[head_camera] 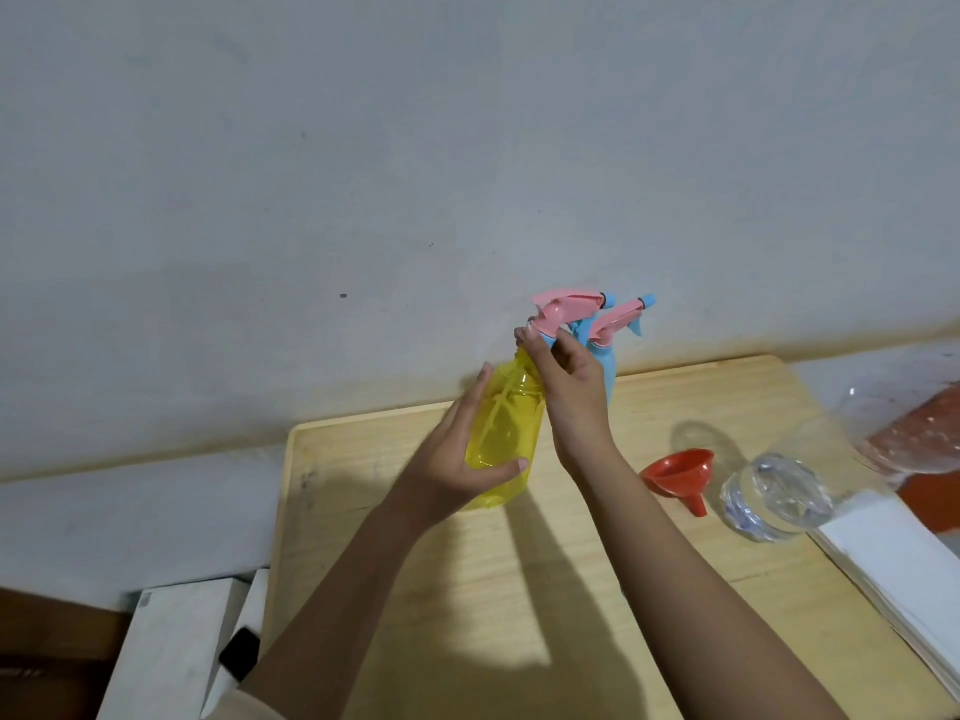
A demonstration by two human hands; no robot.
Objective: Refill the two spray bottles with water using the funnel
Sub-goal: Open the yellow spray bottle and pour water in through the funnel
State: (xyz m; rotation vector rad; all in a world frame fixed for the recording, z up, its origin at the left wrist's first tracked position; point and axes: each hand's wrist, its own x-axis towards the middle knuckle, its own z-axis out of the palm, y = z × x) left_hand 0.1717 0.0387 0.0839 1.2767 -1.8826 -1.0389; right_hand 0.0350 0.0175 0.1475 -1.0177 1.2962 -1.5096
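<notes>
A yellow see-through spray bottle with a pink trigger head stands on the wooden table. My left hand grips its body from the left. My right hand grips the neck just under the pink head. Right behind it stands a blue spray bottle with its own pink head. An orange-red funnel lies on its side to the right. Beside the funnel stands a clear container of water.
A stack of white paper or cloth lies along the table's right edge. A clear bag with reddish contents sits at the far right. White boards lean at the lower left. The wall rises directly behind the table.
</notes>
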